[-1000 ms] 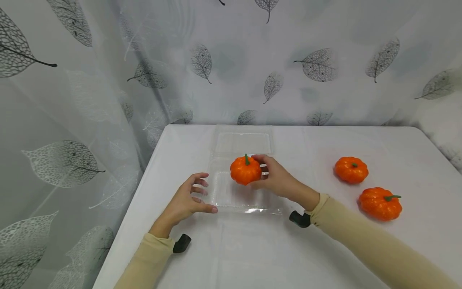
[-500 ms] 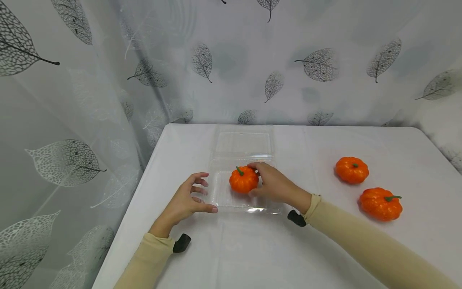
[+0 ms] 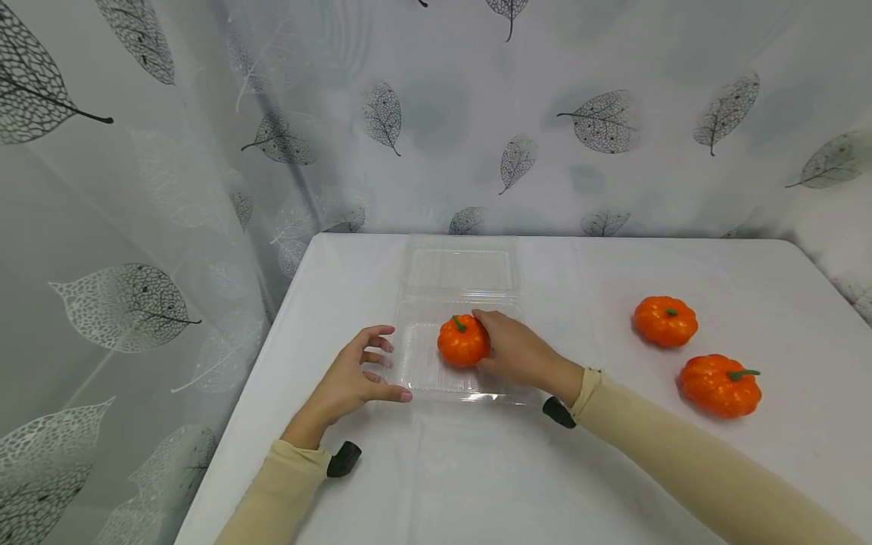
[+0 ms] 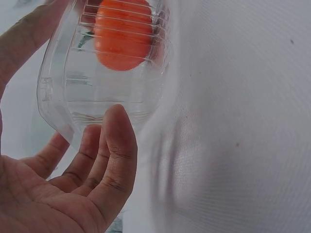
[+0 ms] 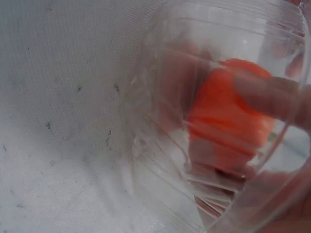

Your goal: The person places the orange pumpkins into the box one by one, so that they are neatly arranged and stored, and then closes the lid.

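A small orange pumpkin [image 3: 463,341] with a green stem sits in the base of a clear plastic clamshell box [image 3: 422,371], whose lid [image 3: 460,269] lies folded back. My right hand [image 3: 521,352] holds the pumpkin from its right side, thumb in front and fingers behind. Through the clear wall, the right wrist view shows these fingers around the pumpkin [image 5: 228,111]. At the box's left side is my left hand [image 3: 350,382], its fingers loosely bent. In the left wrist view its fingertips [image 4: 119,126] are right at the box wall, and the palm holds nothing.
Two more orange pumpkins lie on the right of the white table [image 3: 477,484], one farther back [image 3: 664,321] and one nearer [image 3: 719,386]. A leaf-patterned curtain [image 3: 436,121] hangs behind and to the left. A black wrist device [image 3: 344,459] sits below each hand.
My right hand has lowered the pumpkin into the box base and then shifted it slightly right. The left hand stays at the box's left side.
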The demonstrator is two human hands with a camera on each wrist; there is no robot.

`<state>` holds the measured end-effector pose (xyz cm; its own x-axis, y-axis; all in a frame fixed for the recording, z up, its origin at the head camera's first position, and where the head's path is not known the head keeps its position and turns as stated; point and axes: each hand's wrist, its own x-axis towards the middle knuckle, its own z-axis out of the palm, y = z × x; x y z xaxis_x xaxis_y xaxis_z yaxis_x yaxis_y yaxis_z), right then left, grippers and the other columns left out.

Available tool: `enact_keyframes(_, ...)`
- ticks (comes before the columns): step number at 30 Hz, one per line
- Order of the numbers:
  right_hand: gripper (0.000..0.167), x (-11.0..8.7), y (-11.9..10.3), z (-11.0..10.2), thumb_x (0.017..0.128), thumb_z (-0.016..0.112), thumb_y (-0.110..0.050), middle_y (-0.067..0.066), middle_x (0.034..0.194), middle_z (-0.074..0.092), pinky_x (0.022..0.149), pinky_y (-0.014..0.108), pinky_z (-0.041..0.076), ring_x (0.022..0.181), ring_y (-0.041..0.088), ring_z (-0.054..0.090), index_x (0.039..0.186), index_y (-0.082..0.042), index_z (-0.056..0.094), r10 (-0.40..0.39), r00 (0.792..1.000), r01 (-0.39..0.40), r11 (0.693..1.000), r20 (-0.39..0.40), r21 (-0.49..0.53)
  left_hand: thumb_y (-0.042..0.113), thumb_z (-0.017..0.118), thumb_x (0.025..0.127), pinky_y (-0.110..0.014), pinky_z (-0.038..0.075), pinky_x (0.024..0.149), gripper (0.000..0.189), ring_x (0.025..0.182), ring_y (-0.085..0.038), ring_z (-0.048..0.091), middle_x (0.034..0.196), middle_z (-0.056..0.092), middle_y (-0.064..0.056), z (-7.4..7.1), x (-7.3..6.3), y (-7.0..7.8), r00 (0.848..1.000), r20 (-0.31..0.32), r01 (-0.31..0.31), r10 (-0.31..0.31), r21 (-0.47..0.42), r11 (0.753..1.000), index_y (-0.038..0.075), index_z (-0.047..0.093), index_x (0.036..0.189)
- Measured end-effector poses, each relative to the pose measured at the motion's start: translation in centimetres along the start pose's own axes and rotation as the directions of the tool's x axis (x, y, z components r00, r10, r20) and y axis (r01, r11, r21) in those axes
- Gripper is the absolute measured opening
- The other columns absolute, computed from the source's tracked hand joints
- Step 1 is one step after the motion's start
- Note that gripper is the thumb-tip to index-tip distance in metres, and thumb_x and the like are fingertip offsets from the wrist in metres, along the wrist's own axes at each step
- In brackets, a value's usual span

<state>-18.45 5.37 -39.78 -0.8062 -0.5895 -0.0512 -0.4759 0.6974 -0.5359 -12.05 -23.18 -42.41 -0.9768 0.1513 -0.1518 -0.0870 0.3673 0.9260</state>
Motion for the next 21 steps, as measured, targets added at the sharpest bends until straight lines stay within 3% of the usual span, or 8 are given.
enact_keyframes(7,0.082,-0.2,0.0,-0.5,0.082,0.078,-0.01,0.025,0.147,0.047,0.111,0.05,0.038,0.134,0.039,0.048,0.15,0.009,0.035,0.017,1.0,-0.017,1.0,-0.009,-0.015,0.019,0.1,0.061,-0.039,0.054,0.086,0.105,0.114,-0.029,0.056,0.132,0.051,-0.012,0.1,0.0,0.1,1.0,-0.003,0.008,-0.008,-0.003,1.0,0.018,0.044,0.149)
enact_keyframes(13,0.079,-1.0,-0.7,-2.2,0.086,0.077,-0.024,0.02,0.146,0.051,0.101,0.048,0.049,0.124,0.035,0.057,0.151,0.003,0.039,0.079,0.997,-0.079,0.997,-0.021,0.012,0.019,0.1,0.062,-0.039,0.054,0.087,0.104,0.114,-0.028,0.055,0.132,0.051,-0.012,0.1,-0.1,0.2,1.0,-0.002,0.009,-0.009,0.004,1.0,0.018,0.043,0.149)
enact_keyframes(17,0.066,-1.6,-1.0,-3.3,0.09,0.072,-0.026,0.015,0.132,0.064,0.093,0.045,0.053,0.112,0.029,0.065,0.145,0.002,0.049,0.1,0.995,-0.099,0.994,-0.027,0.038,0.018,0.099,0.062,-0.039,0.054,0.087,0.104,0.114,-0.028,0.055,0.132,0.051,-0.012,0.1,-0.1,0.3,1.0,-0.002,0.008,-0.008,0.002,1.0,0.018,0.043,0.149)
enact_keyframes(21,0.057,-1.9,-0.9,-3.9,0.092,0.071,-0.024,0.005,0.107,0.073,0.079,0.037,0.056,0.088,0.019,0.069,0.141,0.002,0.054,0.136,0.991,-0.137,0.987,0.011,0.083,0.019,0.1,0.062,-0.038,0.054,0.087,0.104,0.114,-0.028,0.055,0.132,0.051,-0.012,0.1,0.0,0.3,1.0,0.002,0.011,-0.011,0.004,1.0,0.018,0.043,0.149)
